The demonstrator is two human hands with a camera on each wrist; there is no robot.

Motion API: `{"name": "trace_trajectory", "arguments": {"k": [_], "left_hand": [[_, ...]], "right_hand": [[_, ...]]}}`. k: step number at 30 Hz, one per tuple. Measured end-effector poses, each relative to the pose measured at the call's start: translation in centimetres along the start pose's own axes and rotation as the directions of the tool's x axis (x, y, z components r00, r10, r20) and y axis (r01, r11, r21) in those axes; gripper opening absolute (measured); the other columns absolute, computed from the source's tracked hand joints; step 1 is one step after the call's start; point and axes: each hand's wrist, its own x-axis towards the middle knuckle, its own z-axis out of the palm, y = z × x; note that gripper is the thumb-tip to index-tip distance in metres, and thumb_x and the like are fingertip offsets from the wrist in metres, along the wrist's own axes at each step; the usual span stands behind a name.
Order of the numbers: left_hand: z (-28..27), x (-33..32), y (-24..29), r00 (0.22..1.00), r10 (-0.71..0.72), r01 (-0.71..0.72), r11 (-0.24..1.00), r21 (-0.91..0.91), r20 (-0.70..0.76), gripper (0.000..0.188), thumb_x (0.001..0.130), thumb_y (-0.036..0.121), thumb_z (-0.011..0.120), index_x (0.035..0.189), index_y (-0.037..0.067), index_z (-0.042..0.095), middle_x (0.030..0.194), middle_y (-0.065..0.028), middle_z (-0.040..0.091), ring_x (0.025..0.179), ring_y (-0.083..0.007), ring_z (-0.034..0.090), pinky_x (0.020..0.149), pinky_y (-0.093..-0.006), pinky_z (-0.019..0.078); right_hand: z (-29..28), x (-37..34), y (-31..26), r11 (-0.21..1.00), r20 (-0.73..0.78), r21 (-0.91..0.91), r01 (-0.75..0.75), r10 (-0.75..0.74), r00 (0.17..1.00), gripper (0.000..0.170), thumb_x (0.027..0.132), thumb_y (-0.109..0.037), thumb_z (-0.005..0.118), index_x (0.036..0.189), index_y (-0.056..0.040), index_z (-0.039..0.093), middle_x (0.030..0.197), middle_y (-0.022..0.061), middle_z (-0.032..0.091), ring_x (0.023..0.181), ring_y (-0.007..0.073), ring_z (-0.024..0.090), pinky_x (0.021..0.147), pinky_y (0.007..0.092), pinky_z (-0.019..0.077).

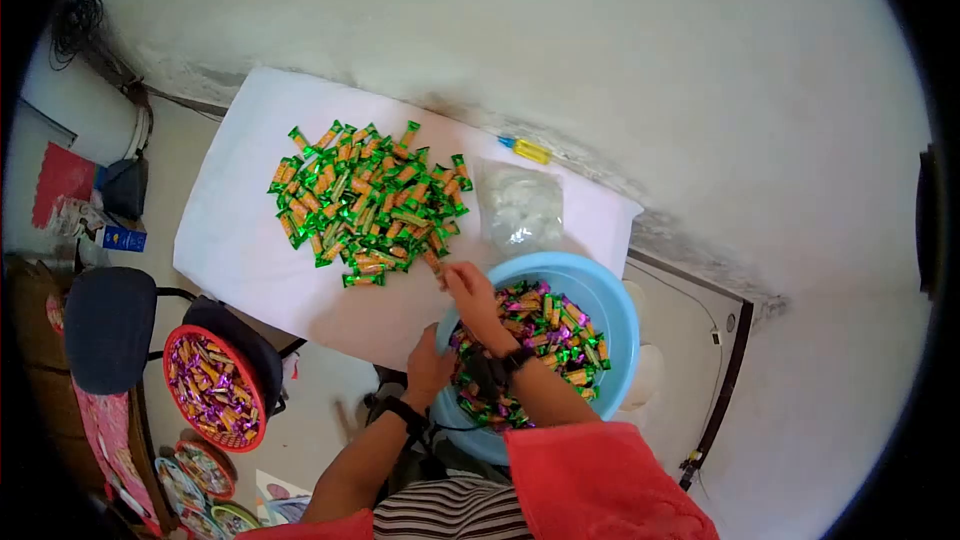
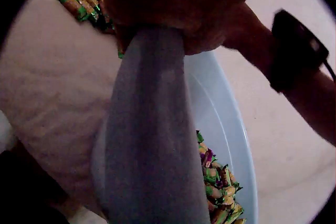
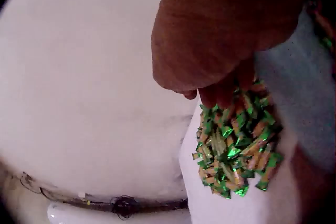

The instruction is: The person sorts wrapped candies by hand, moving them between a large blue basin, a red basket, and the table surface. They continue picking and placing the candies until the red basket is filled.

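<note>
Green-and-orange wrapped candies point(image 1: 365, 195) lie heaped on a white-covered table point(image 1: 225, 240). At the heap's near edge, my right hand point(image 1: 478, 305) pinches one wrapped candy point(image 1: 433, 262) at its fingertips; in the right wrist view the hand point(image 3: 226, 35) partly covers the heap point(image 3: 236, 150). A light blue basin point(image 1: 622, 325) holds mixed green and purple wrapped candies point(image 1: 570, 330). My left hand point(image 1: 430, 368) is at the basin's left rim, its fingers towards the table; its grip is unclear. In the left wrist view, the hand point(image 2: 184, 3) is dark and its fingers are hidden.
A clear plastic bag point(image 1: 520, 208) and a yellow tube point(image 1: 528, 150) lie on the table near the wall. To the left, a red basket point(image 1: 262, 420) of purple-wrapped candies sits on a dark chair, beside another chair point(image 1: 110, 330). Several smaller baskets point(image 1: 205, 467) stand lower left.
</note>
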Motion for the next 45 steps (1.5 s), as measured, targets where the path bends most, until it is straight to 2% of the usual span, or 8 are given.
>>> {"name": "trace_trajectory", "arguments": {"k": [5,7,14,22,25,40,42,45], "left_hand": [[0.6,0.1,-0.5,0.998,0.042,-0.042,0.999,-0.008,-0.045,0.044,0.072,0.012,0.055,0.113,0.002,0.041,0.095,-0.0234,0.055,0.085,-0.0383,0.054,0.073,-0.0432,0.0434],[0.8,0.1,-0.3,0.999,0.019,-0.019,1.0,-0.012,-0.047,0.044,0.072,0.012,0.055,0.112,0.002,0.041,0.093,-0.0234,0.055,0.084,-0.0386,0.055,0.073,-0.043,0.0438],[0.8,0.0,0.2,0.995,0.041,-0.035,0.997,0.071,-0.093,0.043,0.072,0.013,0.055,0.112,0.003,0.042,0.091,-0.0226,0.057,0.082,-0.0384,0.055,0.071,-0.042,0.0447],[0.7,0.0,0.6,0.994,0.048,-0.033,0.989,0.143,-0.101,0.044,0.072,0.015,0.055,0.112,0.004,0.041,0.091,-0.0223,0.057,0.082,-0.038,0.056,0.071,-0.0412,0.0448],[1.0,0.1,0.2,0.991,0.072,-0.057,0.99,0.132,-0.111,0.045,0.072,0.015,0.055,0.113,0.004,0.041,0.092,-0.0223,0.056,0.083,-0.0379,0.055,0.071,-0.0412,0.0447],[0.2,-0.1,0.0,0.999,0.004,0.0,0.998,0.067,-0.053,0.048,0.072,0.019,0.055,0.116,0.003,0.041,0.097,-0.0222,0.055,0.084,-0.0372,0.055,0.074,-0.0416,0.0439],[0.4,0.1,-0.5,0.997,0.017,-0.012,0.998,0.061,-0.07,0.048,0.072,0.019,0.055,0.116,0.003,0.041,0.096,-0.022,0.056,0.084,-0.0365,0.055,0.073,-0.0416,0.044],[0.5,0.1,-1.1,0.999,-0.001,0.003,0.997,0.082,-0.033,0.05,0.072,0.019,0.056,0.117,0.003,0.04,0.095,-0.0223,0.056,0.083,-0.0358,0.056,0.073,-0.0413,0.0444]], "right_hand": [[-10.4,-4.8,4.6,0.873,-0.093,-0.477,0.097,-0.16,0.983,0.017,0.083,-0.013,0.051,0.092,-0.0001,0.056,0.079,0.0071,0.058,0.071,0.0149,0.054,0.06,0.0272,0.0453],[-13.5,-4.9,6.1,0.564,-0.082,-0.823,0.071,-0.24,0.967,0.018,0.08,-0.012,0.053,0.094,-0.0016,0.056,0.083,0.0108,0.058,0.077,0.0236,0.055,0.065,0.0335,0.046],[-13.7,-2.3,8.2,0.212,0.218,-0.95,0.231,-0.084,0.972,0.034,0.067,-0.018,0.061,0.098,-0.005,0.055,0.091,0.0146,0.056,0.083,0.0323,0.053,0.08,0.0469,0.0371],[-13.0,-1.1,8.3,0.223,-0.035,-0.971,-0.09,0.238,0.971,0.045,0.065,-0.021,0.06,0.106,-0.0051,0.047,0.089,0.0146,0.057,0.091,0.0341,0.051,0.08,0.0487,0.0349],[-12.6,-1.5,10.3,0.154,-0.068,-0.984,-0.085,0.11,0.992,0.042,0.065,-0.02,0.061,0.103,-0.0061,0.05,0.088,0.0147,0.058,0.086,0.0347,0.052,0.08,0.0489,0.0349],[-15.0,-6.0,3.1,0.746,-0.15,-0.662,0.069,-0.222,0.963,0.017,0.074,-0.003,0.057,0.091,-0.0027,0.056,0.082,0.0077,0.058,0.073,0.0207,0.057,0.066,0.0306,0.0474],[-13.5,-6.4,-0.7,0.987,-0.159,-0.043,-0.152,0.144,0.977,0.015,0.077,-0.003,0.056,0.092,-0.0025,0.053,0.081,0.0079,0.058,0.069,0.0149,0.057,0.062,0.0261,0.0459],[-10.3,-3.8,-2.0,0.993,-0.129,-0.044,-0.112,0.106,0.986,0.013,0.078,-0.003,0.056,0.091,-0.0006,0.052,0.08,0.0038,0.056,0.07,0.0088,0.054,0.059,0.0221,0.0444]]}}
